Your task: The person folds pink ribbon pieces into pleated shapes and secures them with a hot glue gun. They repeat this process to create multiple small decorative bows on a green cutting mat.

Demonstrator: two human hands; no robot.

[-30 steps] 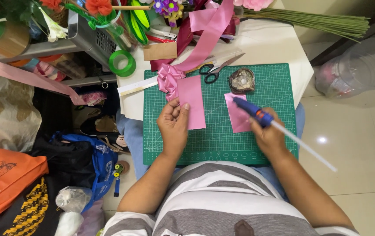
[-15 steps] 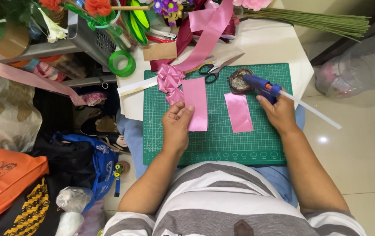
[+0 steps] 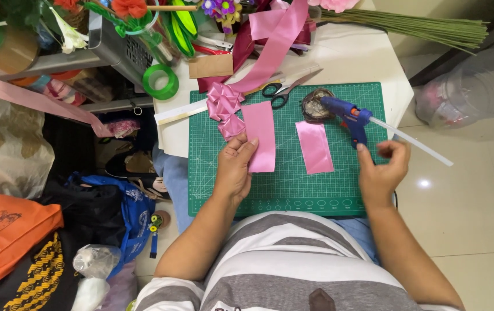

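On the green cutting mat, seen from the head camera, a pink ribbon strip is pinned near the left edge, its long axis running from the near side toward the far edge. It is gripped at its near left edge by the left hand, fingers curled over it, wrist angled in from the near left. A second pink strip lies parallel at mid-mat, untouched, between the two hands. The right hand is held loosely open and empty, just beside the handle of a blue glue gun resting toward the far right corner. A pink ribbon bow touches the held strip's far left corner.
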